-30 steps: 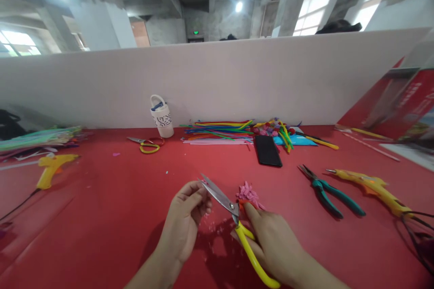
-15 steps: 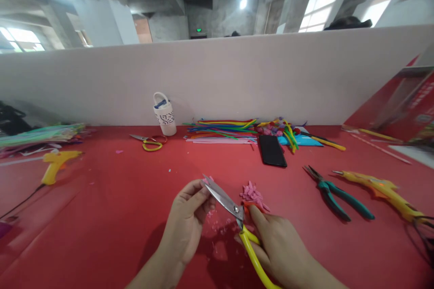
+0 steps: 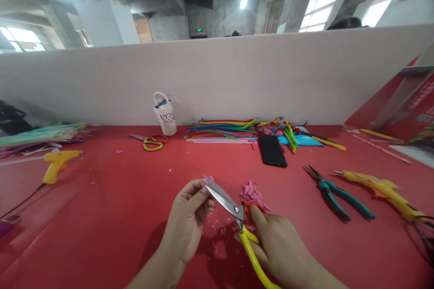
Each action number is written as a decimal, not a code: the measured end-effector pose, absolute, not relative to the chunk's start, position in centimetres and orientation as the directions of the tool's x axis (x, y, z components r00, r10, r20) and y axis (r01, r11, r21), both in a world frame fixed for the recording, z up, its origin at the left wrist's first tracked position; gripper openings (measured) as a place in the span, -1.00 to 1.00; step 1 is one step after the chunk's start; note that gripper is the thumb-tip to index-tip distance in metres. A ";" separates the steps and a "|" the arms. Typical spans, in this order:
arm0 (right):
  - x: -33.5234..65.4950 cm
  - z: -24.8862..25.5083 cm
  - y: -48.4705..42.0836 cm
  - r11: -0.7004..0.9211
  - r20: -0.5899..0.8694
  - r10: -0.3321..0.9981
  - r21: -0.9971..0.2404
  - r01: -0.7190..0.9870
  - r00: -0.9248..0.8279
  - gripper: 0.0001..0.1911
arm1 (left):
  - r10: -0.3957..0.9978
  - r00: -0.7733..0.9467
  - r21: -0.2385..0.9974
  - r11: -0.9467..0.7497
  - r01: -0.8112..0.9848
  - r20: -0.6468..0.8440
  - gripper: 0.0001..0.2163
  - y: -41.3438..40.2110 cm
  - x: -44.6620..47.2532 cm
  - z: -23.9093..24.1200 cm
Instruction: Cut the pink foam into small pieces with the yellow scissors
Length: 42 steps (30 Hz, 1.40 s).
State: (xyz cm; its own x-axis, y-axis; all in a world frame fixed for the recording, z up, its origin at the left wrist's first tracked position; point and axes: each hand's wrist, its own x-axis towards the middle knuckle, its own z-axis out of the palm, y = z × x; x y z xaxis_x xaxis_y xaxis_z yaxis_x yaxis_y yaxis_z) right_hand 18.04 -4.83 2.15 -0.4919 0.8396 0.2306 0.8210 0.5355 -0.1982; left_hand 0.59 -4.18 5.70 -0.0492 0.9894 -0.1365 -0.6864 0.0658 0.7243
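My right hand (image 3: 278, 248) grips yellow-handled scissors (image 3: 233, 216), whose steel blades point up and left. My left hand (image 3: 190, 219) is pinched on a small pink piece (image 3: 207, 179) right at the blade tips. A small heap of pink cut bits (image 3: 252, 193) lies on the red table (image 3: 101, 216) just beyond my right hand. Tiny pink scraps dot the table between my hands.
Green-handled pliers (image 3: 334, 192) and a yellow glue gun (image 3: 379, 187) lie to the right. A black phone (image 3: 272, 150), coloured pipe cleaners (image 3: 220, 133), a white cup (image 3: 165, 115) and small scissors (image 3: 149, 142) sit along the white partition. Another yellow glue gun (image 3: 57, 162) lies at left.
The view shifted slightly a second ago; my hands and the scissors have stayed almost still since, with the blades still at the pink piece.
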 end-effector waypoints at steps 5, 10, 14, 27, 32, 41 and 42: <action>18.1 2.1 -4.7 0.540 0.268 0.831 -0.177 0.823 -0.488 -0.78 | 0.992 -0.056 0.736 0.048 -0.675 -0.116 -0.95 -4.0 0.5 5.7; 18.2 2.2 -4.7 0.544 0.275 0.824 -0.143 0.827 -0.495 -0.81 | 0.996 -0.056 0.760 0.014 -0.650 -0.066 -0.94 -4.1 0.3 5.5; 18.1 2.3 -4.7 0.552 0.275 0.819 -0.132 0.824 -0.504 -0.80 | 0.997 -0.052 0.755 0.015 -0.655 -0.065 -0.95 -4.1 0.3 5.5; 17.9 2.0 -5.0 0.526 0.261 0.840 -0.168 0.834 -0.476 -0.76 | 0.991 -0.067 0.739 0.040 -0.673 -0.114 -0.94 -4.2 0.4 5.6; 17.9 2.2 -5.0 0.539 0.268 0.831 -0.172 0.825 -0.487 -0.76 | 0.988 -0.076 0.737 0.047 -0.675 -0.133 -0.93 -4.2 0.5 5.8; 17.9 2.3 -5.0 0.542 0.261 0.830 -0.164 0.824 -0.494 -0.77 | 0.990 -0.068 0.746 0.051 -0.664 -0.128 -0.93 -4.2 0.4 5.8; 17.9 2.3 -5.1 0.545 0.263 0.827 -0.162 0.823 -0.496 -0.77 | 0.990 -0.067 0.745 0.049 -0.665 -0.124 -0.94 -4.2 0.4 5.9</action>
